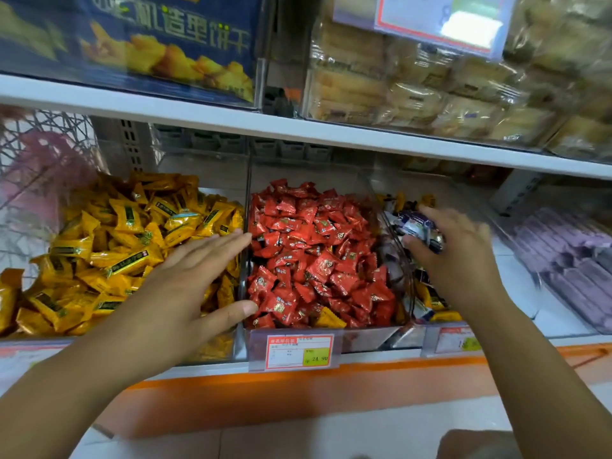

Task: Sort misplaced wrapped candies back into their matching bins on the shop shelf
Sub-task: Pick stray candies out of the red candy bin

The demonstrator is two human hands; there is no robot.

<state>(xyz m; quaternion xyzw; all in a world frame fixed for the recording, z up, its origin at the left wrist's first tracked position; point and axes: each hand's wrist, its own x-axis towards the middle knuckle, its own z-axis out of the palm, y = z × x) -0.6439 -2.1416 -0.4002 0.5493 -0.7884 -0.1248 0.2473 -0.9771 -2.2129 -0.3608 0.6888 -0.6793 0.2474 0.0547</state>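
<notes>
Yellow candies (126, 246): glossy yellow wrappers with dark green labels, heaped high in the left bin (236, 347), a clear one on the shop shelf.
Red candies (314, 253): crimped red wrappers, piled to the rim of the clear middle bin (364, 339).
Stray yellow candy (329, 319): a single yellow wrapper lying tilted on the red heap, at the front edge.
Purple-and-white candies (418, 226): a small blurred clutch pinched in the right hand (460, 256), above the right bin (409, 336).
Mixed candies (430, 301): purple, white and yellow wrappers jumbled in the right bin.
</notes>
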